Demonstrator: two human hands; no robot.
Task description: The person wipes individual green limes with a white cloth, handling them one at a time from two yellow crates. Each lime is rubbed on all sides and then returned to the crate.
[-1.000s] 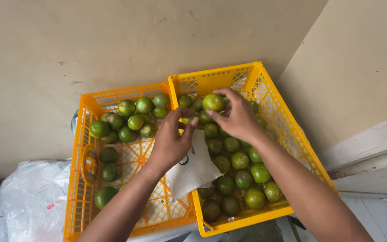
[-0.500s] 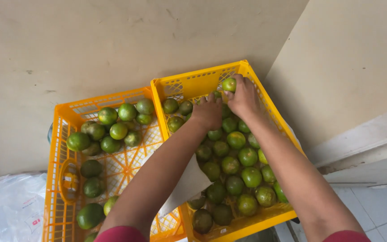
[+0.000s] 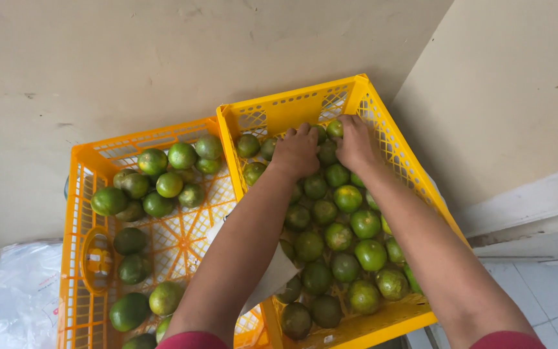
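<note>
Two yellow plastic crates stand side by side against a wall. The right crate (image 3: 414, 178) is packed with green oranges (image 3: 364, 223). The left crate (image 3: 75, 194) holds fewer green oranges (image 3: 169, 184), mostly at its far end. Both my hands reach into the far end of the right crate. My right hand (image 3: 356, 143) closes over a green orange (image 3: 335, 128) near the far wall. My left hand (image 3: 297, 152) lies beside it, fingers curled down among the fruit; what they hold is hidden.
A white sheet of paper (image 3: 272, 274) lies under my left forearm, over the rims where the crates meet. A clear plastic bag (image 3: 8, 291) sits at the lower left. Beige walls close in behind and at the right; tiled floor (image 3: 550, 304) shows at the lower right.
Both hands moved from above the crates' middle down to the far end of the right crate. The green orange in my right hand went down among the others there.
</note>
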